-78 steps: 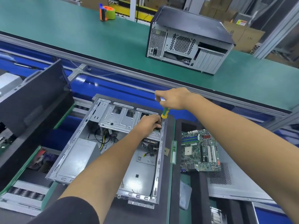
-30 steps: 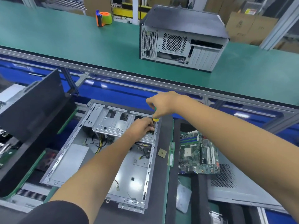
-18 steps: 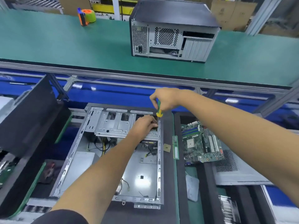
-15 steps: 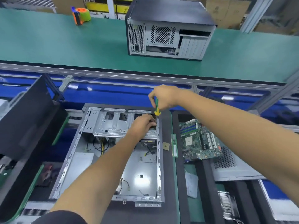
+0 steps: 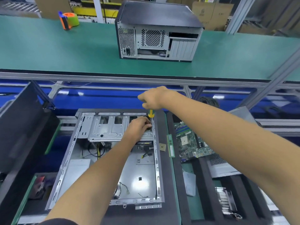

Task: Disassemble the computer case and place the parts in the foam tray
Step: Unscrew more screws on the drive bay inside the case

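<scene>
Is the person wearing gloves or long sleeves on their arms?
No gloves: the left hand and right hand are bare, and both forearms are uncovered. A dark sleeve shows only at the top of the left arm. No watch or rings show.

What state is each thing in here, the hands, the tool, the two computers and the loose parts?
Open computer case: lying flat, side off, mostly stripped.
Drive bracket: still in the case.
Screwdriver: upright at the bracket's right end.
Right hand: grips the screwdriver.
Left hand: fingers curled on the bracket by the tip.
Circuit board: out, lying to the right.
Memory stick: out, beside the case.
Second computer: closed, upright on the belt.
</scene>
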Demonstrator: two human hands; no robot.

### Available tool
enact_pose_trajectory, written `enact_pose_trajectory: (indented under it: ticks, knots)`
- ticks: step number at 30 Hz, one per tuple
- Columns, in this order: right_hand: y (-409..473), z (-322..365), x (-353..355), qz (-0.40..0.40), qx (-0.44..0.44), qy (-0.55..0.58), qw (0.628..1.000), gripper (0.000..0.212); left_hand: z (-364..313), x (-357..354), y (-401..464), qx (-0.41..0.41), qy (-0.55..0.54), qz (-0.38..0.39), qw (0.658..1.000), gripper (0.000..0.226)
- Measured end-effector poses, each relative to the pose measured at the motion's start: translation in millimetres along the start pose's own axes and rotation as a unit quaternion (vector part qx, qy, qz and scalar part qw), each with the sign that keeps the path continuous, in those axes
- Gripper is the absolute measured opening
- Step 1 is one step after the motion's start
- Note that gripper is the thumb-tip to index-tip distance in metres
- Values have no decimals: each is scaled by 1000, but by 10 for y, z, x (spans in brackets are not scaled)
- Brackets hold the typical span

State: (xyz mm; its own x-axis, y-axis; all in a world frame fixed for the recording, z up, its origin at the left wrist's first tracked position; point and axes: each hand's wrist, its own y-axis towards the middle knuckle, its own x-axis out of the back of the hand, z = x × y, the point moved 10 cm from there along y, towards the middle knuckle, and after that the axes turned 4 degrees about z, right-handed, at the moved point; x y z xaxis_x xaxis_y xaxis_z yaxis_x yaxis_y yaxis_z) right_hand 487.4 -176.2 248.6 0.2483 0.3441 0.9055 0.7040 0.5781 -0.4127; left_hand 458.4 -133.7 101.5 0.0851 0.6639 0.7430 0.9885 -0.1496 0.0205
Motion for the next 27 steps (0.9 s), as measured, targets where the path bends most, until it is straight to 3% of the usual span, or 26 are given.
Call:
enact_pose_trajectory:
  ticks: [8, 13, 15, 17, 23, 27]
  knots:
    - [-38, -91, -18, -4, 17, 148, 989, 21, -13, 21, 7, -17, -11, -7, 1000, 15]
    - [-16, 20, -105, 28, 65, 88, 994, 22, 14, 15, 6, -11, -19, -7, 1000, 13]
    - [5, 61, -95, 21, 60, 43, 997, 12, 18, 9, 3, -10, -19, -8, 1000, 12]
    - [24, 72, -74, 8, 45, 9, 999, 18, 25, 7, 5, -7, -24, -9, 1000, 11]
    - [17, 164, -21, -11, 78, 56, 995, 21, 69, -38, 36, 20, -45, 7, 999, 9]
    - [25, 67, -2, -41, 48, 114, 991, 21, 53, -19, 28, 10, -38, 1, 999, 10]
